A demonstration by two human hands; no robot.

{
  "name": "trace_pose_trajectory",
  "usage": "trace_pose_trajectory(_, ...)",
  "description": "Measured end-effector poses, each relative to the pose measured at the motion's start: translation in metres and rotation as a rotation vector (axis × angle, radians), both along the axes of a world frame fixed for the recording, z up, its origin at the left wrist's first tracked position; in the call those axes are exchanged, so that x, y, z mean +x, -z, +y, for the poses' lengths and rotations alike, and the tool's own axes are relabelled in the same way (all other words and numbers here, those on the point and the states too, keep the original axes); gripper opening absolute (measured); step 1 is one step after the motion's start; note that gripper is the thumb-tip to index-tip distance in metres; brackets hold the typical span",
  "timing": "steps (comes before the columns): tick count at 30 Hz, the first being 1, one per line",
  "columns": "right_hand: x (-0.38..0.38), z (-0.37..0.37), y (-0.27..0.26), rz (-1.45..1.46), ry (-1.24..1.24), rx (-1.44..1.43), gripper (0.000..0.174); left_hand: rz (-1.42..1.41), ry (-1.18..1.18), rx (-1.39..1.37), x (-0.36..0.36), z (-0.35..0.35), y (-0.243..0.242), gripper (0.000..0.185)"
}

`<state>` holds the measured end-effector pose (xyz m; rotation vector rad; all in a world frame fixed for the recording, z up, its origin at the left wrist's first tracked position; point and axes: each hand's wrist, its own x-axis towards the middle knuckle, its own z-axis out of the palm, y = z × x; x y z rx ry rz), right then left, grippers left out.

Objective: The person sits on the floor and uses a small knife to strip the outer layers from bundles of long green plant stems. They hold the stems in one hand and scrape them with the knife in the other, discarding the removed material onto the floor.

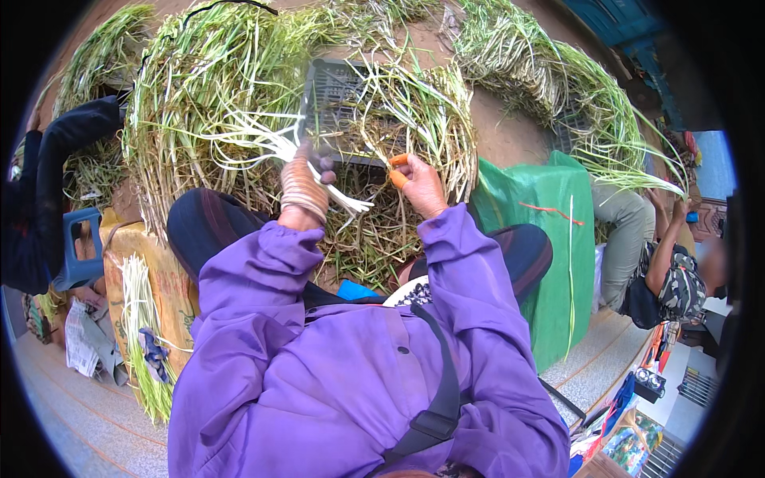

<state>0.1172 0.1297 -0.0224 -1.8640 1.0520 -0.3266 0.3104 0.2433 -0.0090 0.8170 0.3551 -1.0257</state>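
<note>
My left hand (308,164), blurred by movement, grips a small bunch of peeled pale stalks (257,140). Their white ends stick out beneath the palm, and several bands circle the wrist. The left fingertips look dark. Orange finger covers sit on the thumb and forefinger of my right hand (420,182), which pinches a thin dry-skinned stalk (372,143). Both hands are over a black plastic crate (337,80), partly covered by a heap of unpeeled green stalks (439,110). Brown peelings (373,239) lie between my knees.
Left stands a tall stalk pile (209,89); a tan block (173,287) bears a peeled bundle (140,299). A green-covered block (547,257) is at my right knee. Another person (669,269) holds stalks at right; a dark sleeve (60,161) and blue stool (83,242) are at left.
</note>
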Motion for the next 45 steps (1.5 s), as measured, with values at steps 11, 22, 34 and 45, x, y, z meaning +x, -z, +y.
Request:
trace_pose_trajectory(11, 0.009, 0.032, -0.029, -0.158, -0.108, 0.173, 0.022, -0.140, 0.416, 0.128, -0.026, -0.017, 0.019, 0.017)
trace_pose_trajectory(22, 0.007, -0.019, 0.001, -0.080, -0.142, -0.288, 0.036, -0.217, 0.431, -0.029, -0.015, 0.023, -0.020, 0.013)
trace_pose_trajectory(34, 0.026, 0.011, -0.039, -0.195, -0.134, 0.527, 0.032, -0.385, 0.404, 0.065, -0.025, 0.028, -0.028, 0.016)
trace_pose_trajectory(45, 0.045, 0.033, -0.043, -0.318, -0.011, 0.522, 0.020, -0.564, 0.515, 0.139, -0.023, 0.033, -0.025, 0.015)
